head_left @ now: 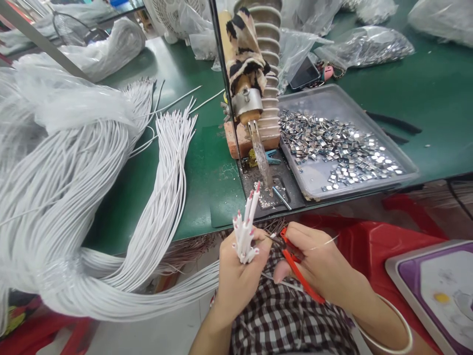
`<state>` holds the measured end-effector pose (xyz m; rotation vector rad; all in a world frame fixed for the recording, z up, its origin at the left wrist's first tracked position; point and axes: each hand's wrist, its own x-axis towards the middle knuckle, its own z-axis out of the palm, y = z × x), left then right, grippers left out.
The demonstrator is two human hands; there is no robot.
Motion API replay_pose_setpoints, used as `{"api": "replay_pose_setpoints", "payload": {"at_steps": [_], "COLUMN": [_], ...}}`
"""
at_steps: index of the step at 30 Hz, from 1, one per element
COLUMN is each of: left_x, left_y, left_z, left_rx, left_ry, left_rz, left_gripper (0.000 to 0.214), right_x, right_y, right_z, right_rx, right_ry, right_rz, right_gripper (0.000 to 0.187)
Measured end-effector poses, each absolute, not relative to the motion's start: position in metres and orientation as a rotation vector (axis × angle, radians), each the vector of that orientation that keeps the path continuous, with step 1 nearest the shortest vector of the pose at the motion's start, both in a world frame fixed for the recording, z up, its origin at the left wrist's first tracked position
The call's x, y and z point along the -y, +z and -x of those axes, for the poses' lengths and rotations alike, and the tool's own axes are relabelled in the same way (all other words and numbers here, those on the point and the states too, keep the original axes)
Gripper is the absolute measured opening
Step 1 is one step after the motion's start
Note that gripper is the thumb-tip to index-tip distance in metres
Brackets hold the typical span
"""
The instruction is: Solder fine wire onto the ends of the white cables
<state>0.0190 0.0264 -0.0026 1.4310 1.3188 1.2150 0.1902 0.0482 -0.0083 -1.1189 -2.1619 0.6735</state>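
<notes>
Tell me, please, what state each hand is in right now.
Left hand: closed around a bundle of white wires.
Right hand: closed around a red-handled tool.

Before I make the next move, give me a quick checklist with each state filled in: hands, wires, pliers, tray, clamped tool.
1. White wires gripped in the left hand, ends sticking up: ok.
2. Orange-handled pliers in the right hand: ok.
3. Left fingers well away from the pliers' tips: not ok, they are close together.
4. Pliers' jaws closed on a wire: cannot tell.
5. Metal pieces in the tray: ok.
6. Clamped tool cool: cannot tell.
</notes>
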Motion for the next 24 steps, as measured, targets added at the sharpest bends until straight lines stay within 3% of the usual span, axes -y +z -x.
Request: {"api": "replay_pose_setpoints", "payload": {"at_steps": [6, 16, 24], "left_x": [-0.026, -0.022, -0.019], "left_y": [-0.006, -0.013, -0.01], "left_z": [-0.017, -0.018, -0.021], "left_rx": [-1.258, -0.965, -1.005], "left_ry": [1.206, 1.112, 1.163], "left_rz": [-1.453, -1.036, -1.064], "left_gripper": [0.025, 0.036, 0.03], "right_x": [-0.051, -0.039, -0.032], "right_y": [-0.007, -0.018, -0.017], "right_z": [-0.19, -0.189, -0.186], "right_rx": [2.1, 1.576, 1.552], "right_ry": [0.832, 1.779, 1.637], "right_rz": [1.124, 0.823, 0.972], "right_gripper": [0.047, 0.068, 0.062]}}
